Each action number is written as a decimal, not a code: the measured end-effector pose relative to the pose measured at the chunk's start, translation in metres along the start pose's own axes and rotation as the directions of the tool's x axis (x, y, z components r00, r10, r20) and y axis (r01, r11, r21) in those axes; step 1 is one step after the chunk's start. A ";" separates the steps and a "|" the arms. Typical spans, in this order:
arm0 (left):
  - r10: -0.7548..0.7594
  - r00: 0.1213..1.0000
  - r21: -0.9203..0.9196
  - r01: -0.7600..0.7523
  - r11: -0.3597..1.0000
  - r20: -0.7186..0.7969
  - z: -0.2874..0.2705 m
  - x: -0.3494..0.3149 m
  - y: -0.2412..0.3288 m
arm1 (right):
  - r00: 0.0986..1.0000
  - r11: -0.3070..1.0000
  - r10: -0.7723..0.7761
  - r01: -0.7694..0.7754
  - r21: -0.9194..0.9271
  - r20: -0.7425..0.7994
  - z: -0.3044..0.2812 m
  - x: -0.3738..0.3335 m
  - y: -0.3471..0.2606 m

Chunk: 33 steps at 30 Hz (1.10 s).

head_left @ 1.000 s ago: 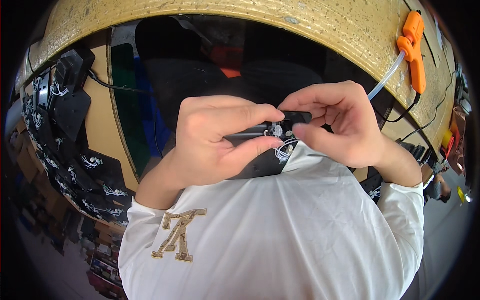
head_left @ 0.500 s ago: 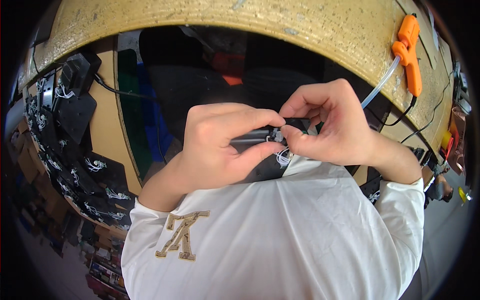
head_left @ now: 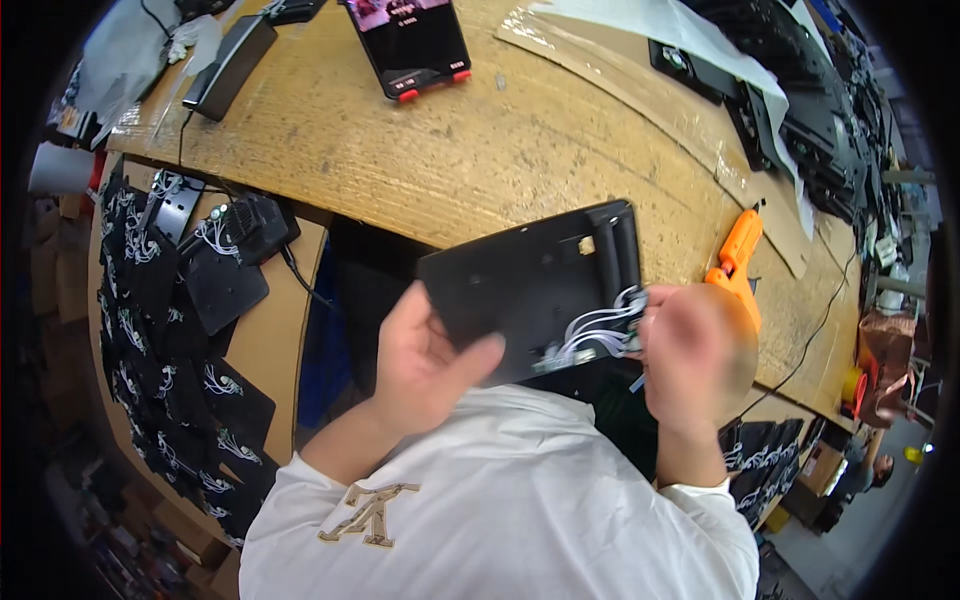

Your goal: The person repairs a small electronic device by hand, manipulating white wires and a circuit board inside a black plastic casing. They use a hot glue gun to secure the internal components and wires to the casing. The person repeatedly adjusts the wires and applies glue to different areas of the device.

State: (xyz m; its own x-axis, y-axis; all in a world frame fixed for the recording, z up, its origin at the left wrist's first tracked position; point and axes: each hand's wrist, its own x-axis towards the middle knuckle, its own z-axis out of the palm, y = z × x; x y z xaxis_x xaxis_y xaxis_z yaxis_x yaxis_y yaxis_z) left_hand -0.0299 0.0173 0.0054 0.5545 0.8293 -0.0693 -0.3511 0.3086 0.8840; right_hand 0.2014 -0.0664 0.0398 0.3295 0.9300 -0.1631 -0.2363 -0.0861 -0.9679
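Note:
I hold a flat black plastic panel (head_left: 530,285) in front of my chest, tilted so its face shows. My left hand (head_left: 425,365) grips its lower left edge, thumb across the face. My right hand (head_left: 695,360), blurred by motion, is closed at the panel's right edge on a bundle of white wires (head_left: 600,330) that runs across the panel. A raised black bar runs along the panel's right end.
A wooden workbench (head_left: 480,140) lies ahead with an orange tool (head_left: 738,255) at its right edge, a phone on a stand (head_left: 412,40) and black parts at the far right. A box of stacked black panels with white wires (head_left: 170,330) stands at my left.
The panel, earlier seen edge-on between both closed hands, is now turned flat toward me. My hands have moved apart to its two ends, and the view has tilted up over the bench.

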 end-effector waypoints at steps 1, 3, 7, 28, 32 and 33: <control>0.215 0.975 0.213 -0.198 0.957 -0.059 0.005 0.017 0.004 | 0.998 0.995 0.056 -0.058 -0.078 -0.023 0.009 0.002 -0.005; 0.170 0.968 0.107 -0.152 0.983 -0.187 0.006 0.039 0.017 | 0.941 0.729 -0.339 0.265 -0.631 0.004 -0.008 0.011 -0.012; 0.340 0.937 0.617 -0.219 0.756 -0.084 -0.014 0.075 0.028 | 0.847 0.085 -0.532 0.074 -0.994 0.017 -0.066 0.015 -0.032; 0.266 0.892 0.851 -0.437 0.292 0.367 -0.055 0.144 0.052 | 0.998 0.994 -0.009 0.016 -0.108 0.063 -0.111 0.049 -0.028; 0.513 0.777 0.913 -0.405 -0.036 0.365 -0.042 0.138 0.037 | 0.937 0.989 0.107 -0.066 -0.131 0.334 -0.070 0.095 -0.014; 0.495 0.768 0.896 -0.442 -0.048 0.406 -0.046 0.135 0.034 | 0.924 0.990 0.083 -0.035 -0.134 0.373 -0.063 0.102 -0.012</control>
State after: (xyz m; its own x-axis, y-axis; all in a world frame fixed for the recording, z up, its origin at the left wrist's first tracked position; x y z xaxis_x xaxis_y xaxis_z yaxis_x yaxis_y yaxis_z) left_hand -0.0017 0.1614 0.0044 0.5585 0.6007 0.5721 0.4476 -0.7989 0.4018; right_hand 0.2952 0.0070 0.0225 -0.0556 0.9856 -0.1595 -0.1229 -0.1653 -0.9786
